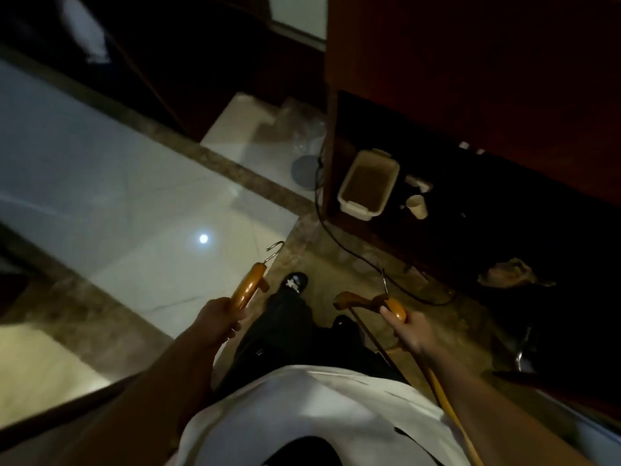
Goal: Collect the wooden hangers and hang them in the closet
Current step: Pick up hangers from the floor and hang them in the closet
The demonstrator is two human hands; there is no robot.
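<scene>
My left hand [216, 319] is closed around one orange-brown wooden hanger [248, 285], whose metal hook points up and away over the pale floor tiles. My right hand [408, 331] grips a second wooden hanger [395, 307] at its shoulder; its hook stands up above my fingers, one arm juts left and the other arm with the bar runs down along my right forearm. Both hangers are held in front of my waist, above my dark trousers and shoe. No closet rail is in view.
A dark red-brown wooden cabinet [470, 62] stands ahead on the right, with a beige plastic bin [368, 185] and a paper cup [417, 206] in its open base. A black cable [336, 230] trails across the brown marble strip. Glossy pale tiles [117, 196] spread left.
</scene>
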